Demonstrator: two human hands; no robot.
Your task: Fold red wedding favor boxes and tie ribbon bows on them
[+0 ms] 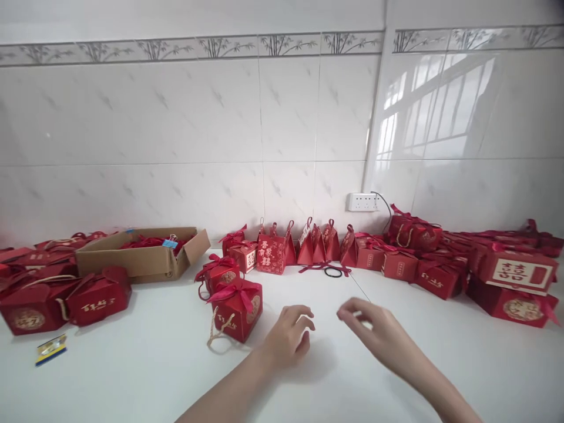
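My left hand (293,338) hovers over the white table, fingers loosely curled and apart, with nothing in it. Just to its left stands a red gift box (238,311) with a pink ribbon bow, gold lettering and a gold cord handle; the hand does not grip it. To the right, my right hand (374,329) is bent at the wrist above the tabletop, its fingers half curled with a gap showing and no object visible in them. Behind that box is a second red box (222,273) with a bow. A dark round band (333,272) lies beyond my hands near a dark red ribbon (308,267).
A row of red triangular boxes (311,249) lines the tiled wall. Stacked red boxes (511,294) fill the right side. At left are an open cardboard carton (132,273), more red boxes (97,296) and a small yellow-blue packet (50,349). A socket strip (363,202) is on the wall.
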